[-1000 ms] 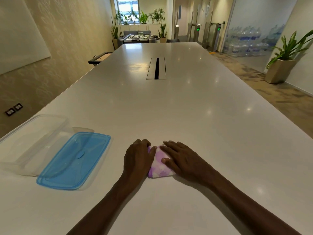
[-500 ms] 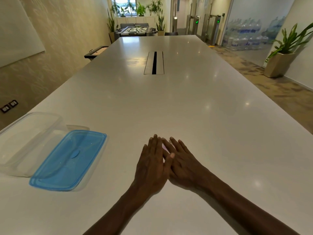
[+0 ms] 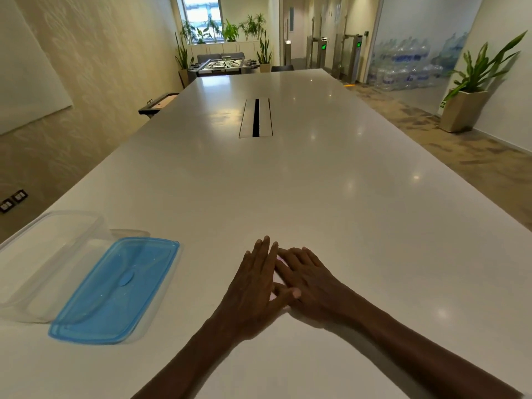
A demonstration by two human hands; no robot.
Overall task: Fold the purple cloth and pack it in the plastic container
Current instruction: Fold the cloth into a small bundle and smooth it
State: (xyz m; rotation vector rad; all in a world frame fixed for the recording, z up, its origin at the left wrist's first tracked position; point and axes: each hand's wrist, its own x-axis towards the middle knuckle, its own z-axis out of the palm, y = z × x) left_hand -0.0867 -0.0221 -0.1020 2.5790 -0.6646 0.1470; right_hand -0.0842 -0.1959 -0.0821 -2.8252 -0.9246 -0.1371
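A long white table [image 3: 316, 197] fills the frame. At lower left a clear plastic container [image 3: 43, 263] is seen, a blue lid [image 3: 115, 289] just beside it. At lower centre, the left hand [image 3: 253, 289] and right hand [image 3: 311, 283] are laid flat, fingers straight, on the purple cloth [image 3: 279, 259], which is almost wholly hidden beneath them.

Blue lid [image 3: 115, 289], clear plastic container [image 3: 43, 263], glossy white table [image 3: 288, 197], pale purple cloth sliver [image 3: 279, 258]

Both hands lie flat on the counter [image 3: 316, 182] near its near edge, left hand [image 3: 253, 286] beside right hand [image 3: 309, 280], covering the cloth [image 3: 279, 258]. The container [image 3: 43, 263] sits at the left edge, its lid [image 3: 115, 289] touching it on the right.
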